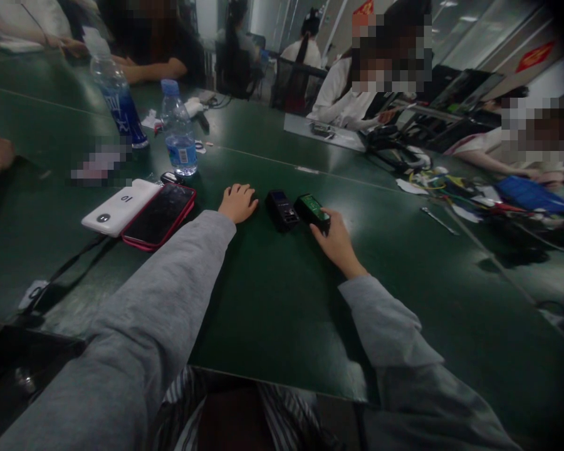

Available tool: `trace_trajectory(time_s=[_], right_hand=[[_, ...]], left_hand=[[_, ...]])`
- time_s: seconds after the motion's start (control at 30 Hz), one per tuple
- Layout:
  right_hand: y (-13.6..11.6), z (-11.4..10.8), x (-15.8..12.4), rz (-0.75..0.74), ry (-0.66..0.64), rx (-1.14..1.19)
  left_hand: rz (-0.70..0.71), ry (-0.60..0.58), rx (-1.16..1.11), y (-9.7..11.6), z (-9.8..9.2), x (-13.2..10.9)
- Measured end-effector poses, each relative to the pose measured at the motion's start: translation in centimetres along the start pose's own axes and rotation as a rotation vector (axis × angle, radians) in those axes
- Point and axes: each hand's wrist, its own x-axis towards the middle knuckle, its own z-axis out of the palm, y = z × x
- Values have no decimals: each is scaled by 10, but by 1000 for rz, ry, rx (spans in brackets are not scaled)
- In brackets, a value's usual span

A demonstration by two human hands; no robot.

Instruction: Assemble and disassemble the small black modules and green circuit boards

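Observation:
My left hand [239, 202] lies palm down on the green table [272, 300], its fingers spread and nothing in it. Just to its right, apart from it, rests a small black handheld device [282, 210] with a dark screen and buttons. Beside that device is a second black piece [314, 208] with a green circuit-board-like face. My right hand [334, 235] grips this piece at its near right end, thumb on the near side and fingers over the far edge. Some of the piece is hidden under the fingers.
On the left lie a white power bank [117, 210] and a red-cased phone [160, 216]. Behind them stand two bottles, one clear [179, 134] and one blue-labelled [120, 100]. Tangled wires [455, 188] and a metal tool [439, 221] lie to the right. Several people sit around.

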Motion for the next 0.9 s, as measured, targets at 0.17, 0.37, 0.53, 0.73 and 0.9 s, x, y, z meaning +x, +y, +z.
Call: trace_trajectory(time_s=[0.17, 0.37, 0.53, 0.73, 0.9], right_hand=[[0, 0, 1, -4, -3, -7], [1, 0, 1, -13, 3, -6], [2, 2, 1, -10, 8, -23], [1, 4, 2, -42, 16, -40], [-3, 0, 2, -29, 14, -25]], left_hand=[[9, 18, 3, -2, 2, 0], [15, 3, -4, -3, 3, 2], [9, 19, 14, 0, 2, 0], [-10, 7, 23, 4, -3, -2], [-2, 1, 33, 3, -2, 0]])
